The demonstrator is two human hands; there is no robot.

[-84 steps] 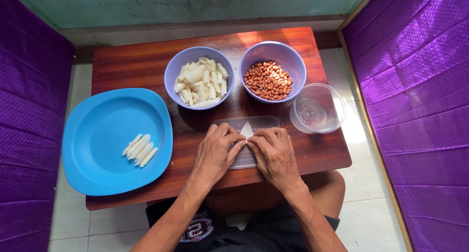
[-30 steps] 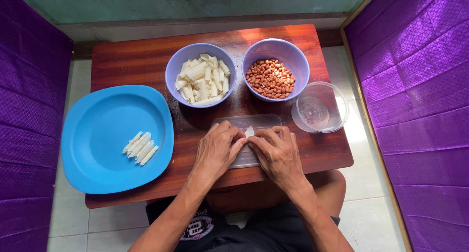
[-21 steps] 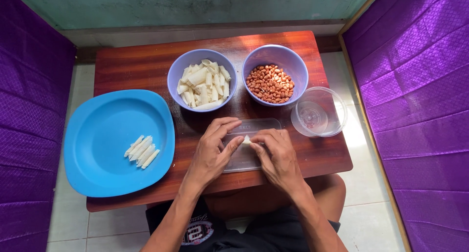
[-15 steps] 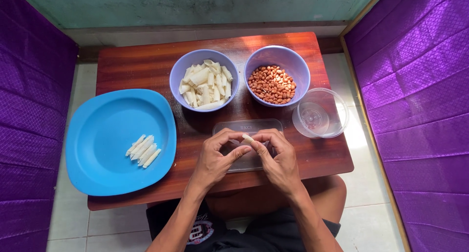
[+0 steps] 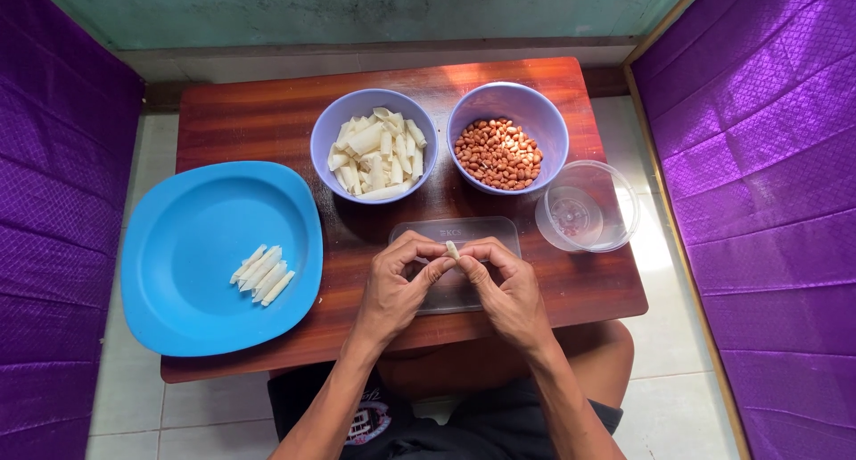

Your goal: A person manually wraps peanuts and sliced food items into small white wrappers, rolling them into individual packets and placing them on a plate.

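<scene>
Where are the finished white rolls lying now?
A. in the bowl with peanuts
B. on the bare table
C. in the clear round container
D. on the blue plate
D: a small row of white rolls lies on the blue plate, left of both hands.

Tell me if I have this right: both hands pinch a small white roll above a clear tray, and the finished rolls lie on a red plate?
Not quite. The head view shows the plate is blue, not red. The left hand and right hand do pinch a small white roll above the clear tray, and finished rolls lie on it.
</scene>
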